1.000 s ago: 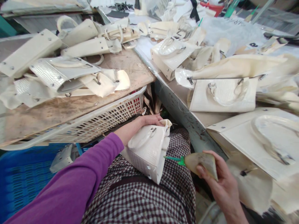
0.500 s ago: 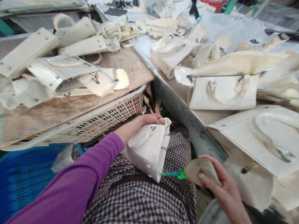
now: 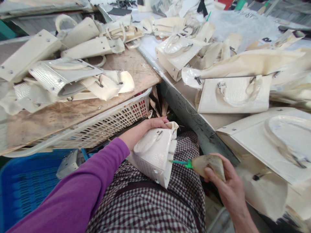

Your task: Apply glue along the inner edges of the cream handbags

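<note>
A cream crocodile-textured handbag (image 3: 150, 155) lies tilted across my lap, its metal-studded base toward me. My left hand (image 3: 156, 124) is closed on its far end, with some fingers hidden inside or behind the material. In my right hand (image 3: 227, 181) is a squeeze bottle (image 3: 209, 165), translucent and brownish, held between thumb and fingers. From its green collar a thin teal nozzle (image 3: 179, 161) points left, the tip at the bag's right-hand edge. Whether the tip touches the bag I cannot tell.
More cream handbags (image 3: 233, 95) are heaped on the right-hand table and on the wooden board (image 3: 136, 69) at left. Under the board sits a white plastic basket (image 3: 102, 124); a blue crate (image 3: 29, 187) stands lower left. The grey table edge (image 3: 191, 113) runs beside my knee.
My right hand and the bottle have moved slightly upward, shifting the nozzle tip from the bag's near corner farther along its right edge. My left hand and the bag stay nearly still.
</note>
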{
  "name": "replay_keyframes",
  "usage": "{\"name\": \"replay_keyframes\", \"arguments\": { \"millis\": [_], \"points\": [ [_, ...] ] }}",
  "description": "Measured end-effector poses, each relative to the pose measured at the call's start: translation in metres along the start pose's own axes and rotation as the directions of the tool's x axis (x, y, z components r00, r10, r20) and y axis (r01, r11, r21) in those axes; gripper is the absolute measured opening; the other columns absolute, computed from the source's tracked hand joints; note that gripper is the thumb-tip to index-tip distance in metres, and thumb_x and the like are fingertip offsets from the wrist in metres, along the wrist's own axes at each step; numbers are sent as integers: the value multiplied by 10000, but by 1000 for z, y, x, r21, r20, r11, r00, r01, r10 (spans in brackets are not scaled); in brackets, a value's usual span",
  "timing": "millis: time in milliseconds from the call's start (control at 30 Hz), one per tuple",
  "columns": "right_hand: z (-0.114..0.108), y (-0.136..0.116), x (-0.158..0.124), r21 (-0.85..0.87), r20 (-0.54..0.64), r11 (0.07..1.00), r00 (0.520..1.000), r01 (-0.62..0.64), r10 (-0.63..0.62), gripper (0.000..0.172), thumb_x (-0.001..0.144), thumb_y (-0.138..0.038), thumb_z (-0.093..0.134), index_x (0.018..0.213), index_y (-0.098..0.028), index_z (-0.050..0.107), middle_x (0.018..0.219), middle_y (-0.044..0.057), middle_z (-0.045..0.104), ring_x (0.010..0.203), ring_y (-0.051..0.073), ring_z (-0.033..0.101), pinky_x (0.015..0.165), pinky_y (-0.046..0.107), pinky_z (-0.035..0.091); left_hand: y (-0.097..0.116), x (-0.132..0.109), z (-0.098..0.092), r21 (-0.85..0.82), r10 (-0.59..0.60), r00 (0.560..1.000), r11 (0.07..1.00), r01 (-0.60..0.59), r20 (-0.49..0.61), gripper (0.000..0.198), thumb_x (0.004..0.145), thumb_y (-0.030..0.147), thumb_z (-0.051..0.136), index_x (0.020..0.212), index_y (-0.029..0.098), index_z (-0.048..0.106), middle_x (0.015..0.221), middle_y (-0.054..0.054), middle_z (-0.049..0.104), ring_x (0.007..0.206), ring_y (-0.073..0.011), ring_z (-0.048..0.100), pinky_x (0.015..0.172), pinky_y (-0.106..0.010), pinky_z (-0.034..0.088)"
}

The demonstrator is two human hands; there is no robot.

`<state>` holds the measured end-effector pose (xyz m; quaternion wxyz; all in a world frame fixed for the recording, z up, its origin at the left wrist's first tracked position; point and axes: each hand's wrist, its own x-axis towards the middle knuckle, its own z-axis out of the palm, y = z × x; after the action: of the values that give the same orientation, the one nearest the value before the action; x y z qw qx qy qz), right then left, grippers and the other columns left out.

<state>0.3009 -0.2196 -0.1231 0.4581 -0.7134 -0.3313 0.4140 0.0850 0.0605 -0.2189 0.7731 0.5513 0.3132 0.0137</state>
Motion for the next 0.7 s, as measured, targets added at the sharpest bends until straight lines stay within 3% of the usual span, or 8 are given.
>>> {"name": "replay_keyframes", "arguments": {
  "millis": [200, 400, 500, 600, 700],
  "points": [
    [-9, -3, -8, -55, 152, 998, 988, 23, -15, 437, 778, -435, 819, 1158, -278, 671, 980, 24, 707, 837, 204, 666, 637, 220, 547, 0, 1, 0, 14, 20, 1000, 1000, -20, -16, 226, 506, 264, 863, 631, 110, 757, 588, -4, 683, 499, -118, 554, 487, -216, 430],
    [-8, -3, -9, -72, 61, 997, 998, 30, -26, 469, 769, -448, 821, 1175, -283, 653, 1009, 29, 705, 836, 210, 664, 626, 230, 551, -1, 2, 0, 28, 43, 999, 999, -42, -31, 262, 483, 295, 860, 606, 98, 740, 552, 0, 651, 480, -113, 529, 463, -211, 411],
    [-10, -5, -9, -80, 139, 997, 990, 11, 0, 474, 752, -457, 828, 1158, -275, 664, 1000, 39, 716, 848, 227, 664, 637, 246, 551, -1, 2, 1, 33, 46, 998, 998, -45, -38, 255, 487, 293, 861, 603, 102, 738, 555, -2, 656, 481, -117, 540, 465, -214, 424],
    [-13, -9, -10, -59, 175, 995, 981, -75, 84, 493, 734, -492, 822, 1143, -260, 671, 914, 45, 707, 729, 227, 639, 542, 262, 522, 3, -2, 1, 45, 47, 998, 998, -45, -40, 256, 499, 292, 867, 624, 105, 745, 566, -5, 667, 479, -122, 559, 477, -220, 447],
    [-13, -13, -16, 82, 61, 985, 987, -154, 149, 515, 738, -513, 799, 1156, -244, 662, 841, 42, 668, 602, 201, 563, 466, 278, 471, 17, -16, -2, 66, 57, 997, 996, -54, -46, 265, 534, 298, 864, 692, 107, 770, 603, -20, 695, 487, -130, 587, 505, -234, 479]
  ]
}}
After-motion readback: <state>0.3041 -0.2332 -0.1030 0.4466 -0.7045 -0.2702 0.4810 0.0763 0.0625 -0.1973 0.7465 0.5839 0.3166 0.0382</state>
